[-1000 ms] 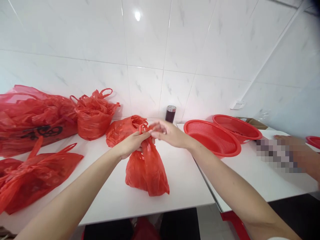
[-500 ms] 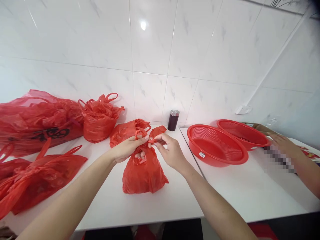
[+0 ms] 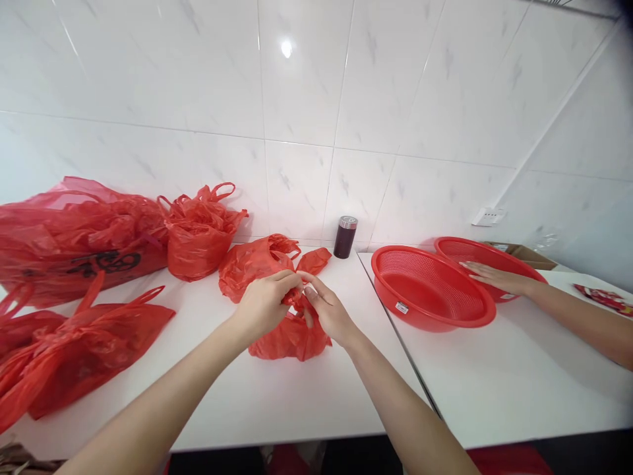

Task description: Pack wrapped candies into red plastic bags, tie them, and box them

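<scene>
A filled red plastic bag stands on the white table in front of me, its top gathered up. My left hand is closed around the twisted handles of this bag, back of the hand facing me. From the other side, my right hand pinches the same gathered plastic, thumb and forefinger meeting the left fingers. The fingertips partly cover the handles, so I cannot make out the knot or loop between them. Just behind my hands lie another red plastic bag and a small red bundle.
More red bags crowd the left, with a large one and an upright one behind. A dark tumbler stands by the wall. Rightward are two red baskets; a co-worker's hand reaches over the farther one.
My left hand has turned over and closed on the handles, and the bag appears lifted slightly. The co-worker's hand has moved left over the far basket.
</scene>
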The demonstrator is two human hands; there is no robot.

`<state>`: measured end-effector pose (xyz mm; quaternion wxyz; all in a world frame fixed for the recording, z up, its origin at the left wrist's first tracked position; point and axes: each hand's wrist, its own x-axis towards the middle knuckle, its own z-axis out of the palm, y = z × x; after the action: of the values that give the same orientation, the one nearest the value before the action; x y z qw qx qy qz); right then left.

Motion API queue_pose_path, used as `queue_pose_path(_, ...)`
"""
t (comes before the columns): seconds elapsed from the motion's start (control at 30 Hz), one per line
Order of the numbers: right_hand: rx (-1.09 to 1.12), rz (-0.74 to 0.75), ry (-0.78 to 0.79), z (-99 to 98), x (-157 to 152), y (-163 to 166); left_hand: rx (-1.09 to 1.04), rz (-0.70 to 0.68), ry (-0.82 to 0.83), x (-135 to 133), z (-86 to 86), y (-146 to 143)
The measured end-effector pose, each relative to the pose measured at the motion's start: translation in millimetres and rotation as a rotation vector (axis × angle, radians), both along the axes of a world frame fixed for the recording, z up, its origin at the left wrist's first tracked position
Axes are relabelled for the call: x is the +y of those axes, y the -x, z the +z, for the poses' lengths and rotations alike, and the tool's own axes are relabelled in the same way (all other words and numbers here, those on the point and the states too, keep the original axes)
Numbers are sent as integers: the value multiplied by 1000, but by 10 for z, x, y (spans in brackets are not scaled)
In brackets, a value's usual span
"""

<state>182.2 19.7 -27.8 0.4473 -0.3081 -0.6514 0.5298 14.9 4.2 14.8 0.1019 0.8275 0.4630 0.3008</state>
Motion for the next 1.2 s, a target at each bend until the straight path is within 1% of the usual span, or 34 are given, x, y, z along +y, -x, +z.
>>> queue_pose_path(0.03, 43, 53, 23, -19, -1, 13, -20, 32, -45, -1, -59, -25)
queue_pose_path(0.1, 103, 138, 50, -18, -33, 27, -71, 47, -116, -6, -146, -56)
queue_pose_path(0.17, 103, 142, 50, -1, -80, 11, -128, 24, -109, -25, -196, -46)
queue_pose_path(0.23, 34, 25, 2, -20, -110, -50, -162, 14, 4, -63, -242, 23)
queue_pose_path(0.3, -55, -145, -50, -115, -102, -172, -187, 60, 162, -127, -333, 157)
queue_pose_path(0.37, -127, -280, -35, -287, -49, -342, -263, 150, 292, -211, -493, 330)
queue_pose_path(0.43, -183, -369, 26, -494, 28, -508, -353, 241, 367, -302, -707, 483)
queue_pose_path(0.5, -230, -442, 55, -678, 92, -591, -407, 325, 385, -375, -927, 550)
queue_pose_path(0.53, -245, -471, 49, -749, 107, -583, -419, 378, 373, -398, -1022, 541)
queue_pose_path(0.63, -286, -483, -13, -888, 68, -362, -434, 548, 287, -396, -1213, 372)
queue_pose_path(0.7, -432, -476, -106, -959, -2, -135, -417, 605, 251, -342, -1271, 212)
queue_pose_path(0.77, -620, -499, -227, -1036, -60, 45, -364, 609, 253, -264, -1299, 92)
queue_pose_path(0.83, -725, -551, -296, -1102, -69, 109, -288, 599, 271, -178, -1313, 53)
queue_pose_path(0.9, -752, -589, -297, -1130, -18, 56, -212, 591, 286, -93, -1320, 96)
queue_pose_path(1.07, -836, -637, -263, -1095, 260, -185, -55, 586, 334, 130, -1346, 320)
queue_pose_path(1.2, -952, -639, -209, -1176, 452, -161, 84, 631, 404, 311, -1444, 366)
